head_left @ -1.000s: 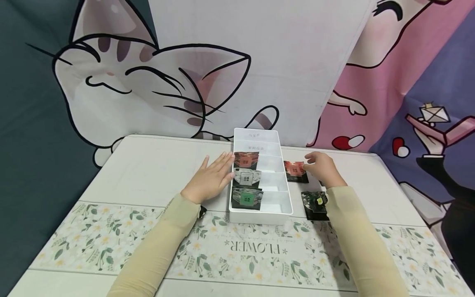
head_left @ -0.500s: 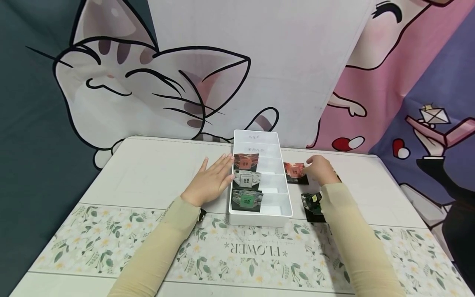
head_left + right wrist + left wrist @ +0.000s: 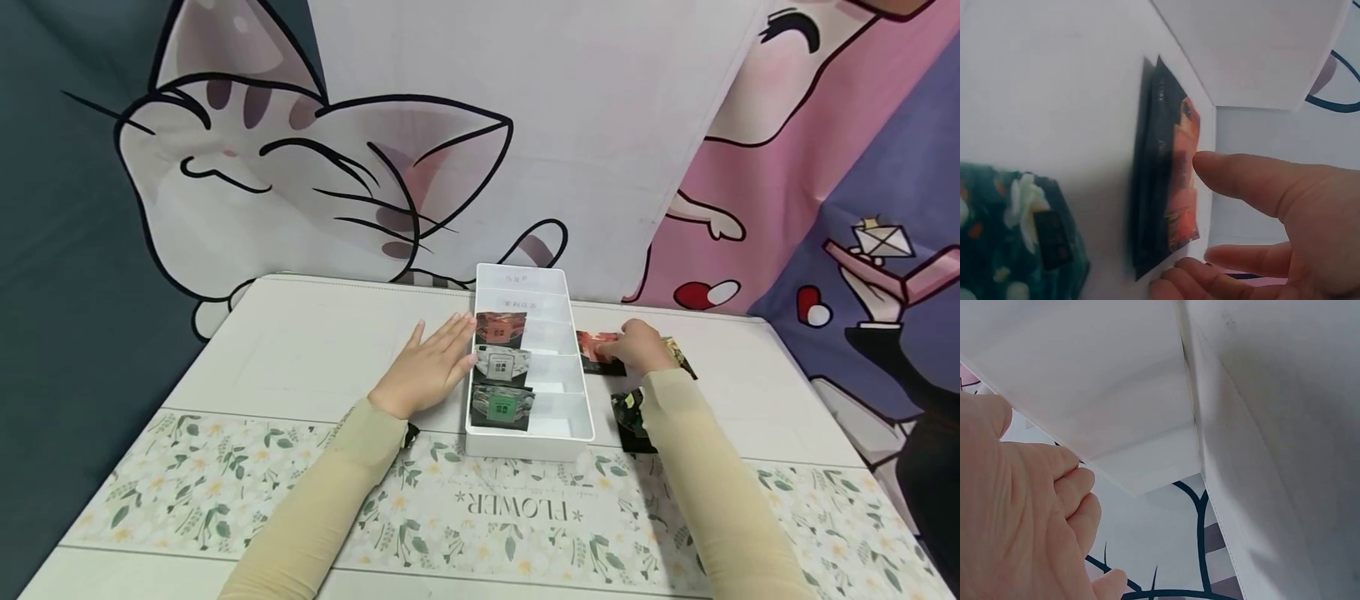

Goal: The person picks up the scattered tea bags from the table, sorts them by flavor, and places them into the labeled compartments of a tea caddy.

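My left hand [image 3: 423, 367] rests its fairly straight fingers along the left wall of a white compartment box [image 3: 553, 423]. In the left wrist view its fingertips lie right at the edge of the box wall [image 3: 1085, 381]. My right hand [image 3: 641, 346] reaches over a red and black sachet [image 3: 600, 364] lying on the table just right of the box. The right wrist view has the thumb tip over the red face of the sachet [image 3: 1154, 169], with the other fingers loosely bent near its lower edge. Thumb and fingers stand apart.
Inside the box, a reddish sachet [image 3: 501, 329], a grey sachet [image 3: 501, 365] and a green sachet [image 3: 502, 407] fill the left sides of separate compartments. A dark green floral sachet [image 3: 633, 423] lies by the right forearm. Another yellowish-patterned packet [image 3: 678, 357] shows behind the right wrist.
My right hand has moved slightly left and down over the red sachet, uncovering the yellowish packet behind the wrist. The left hand stays against the box.
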`<action>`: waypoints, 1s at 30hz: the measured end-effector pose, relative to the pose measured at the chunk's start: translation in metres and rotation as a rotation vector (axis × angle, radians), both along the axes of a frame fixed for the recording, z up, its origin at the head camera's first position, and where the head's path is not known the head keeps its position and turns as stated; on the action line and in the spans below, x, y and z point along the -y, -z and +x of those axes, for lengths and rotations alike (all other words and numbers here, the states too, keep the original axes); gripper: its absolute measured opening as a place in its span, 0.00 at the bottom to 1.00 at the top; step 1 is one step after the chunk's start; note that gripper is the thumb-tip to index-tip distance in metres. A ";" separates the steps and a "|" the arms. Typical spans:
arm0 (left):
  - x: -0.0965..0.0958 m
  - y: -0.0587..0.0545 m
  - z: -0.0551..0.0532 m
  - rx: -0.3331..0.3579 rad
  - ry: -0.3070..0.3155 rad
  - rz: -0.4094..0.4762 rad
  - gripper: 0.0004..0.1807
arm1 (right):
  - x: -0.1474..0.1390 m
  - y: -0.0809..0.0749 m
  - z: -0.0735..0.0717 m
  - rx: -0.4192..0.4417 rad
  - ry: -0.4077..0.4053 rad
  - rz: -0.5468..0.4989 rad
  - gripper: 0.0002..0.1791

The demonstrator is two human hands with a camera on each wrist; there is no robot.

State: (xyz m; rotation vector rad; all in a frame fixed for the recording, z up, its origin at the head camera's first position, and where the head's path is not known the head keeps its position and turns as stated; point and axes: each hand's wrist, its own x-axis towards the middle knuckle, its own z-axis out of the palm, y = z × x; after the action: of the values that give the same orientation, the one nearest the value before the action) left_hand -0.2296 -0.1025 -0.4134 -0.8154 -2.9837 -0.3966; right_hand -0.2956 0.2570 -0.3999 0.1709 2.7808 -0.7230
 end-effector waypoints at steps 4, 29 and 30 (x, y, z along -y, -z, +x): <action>0.001 -0.001 0.001 0.009 0.002 0.004 0.36 | -0.001 0.006 -0.004 0.004 -0.002 0.007 0.39; 0.001 -0.002 -0.001 0.044 0.007 0.029 0.36 | -0.005 0.013 -0.012 0.004 0.006 -0.088 0.31; 0.001 -0.002 -0.001 0.044 0.008 0.031 0.36 | -0.005 0.013 -0.011 -0.003 0.008 -0.084 0.31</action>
State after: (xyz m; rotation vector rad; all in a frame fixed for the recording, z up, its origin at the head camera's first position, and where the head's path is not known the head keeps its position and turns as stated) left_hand -0.2305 -0.1037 -0.4118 -0.8265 -3.0078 -0.4659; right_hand -0.3067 0.2624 -0.4130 0.1654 2.7476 -0.8409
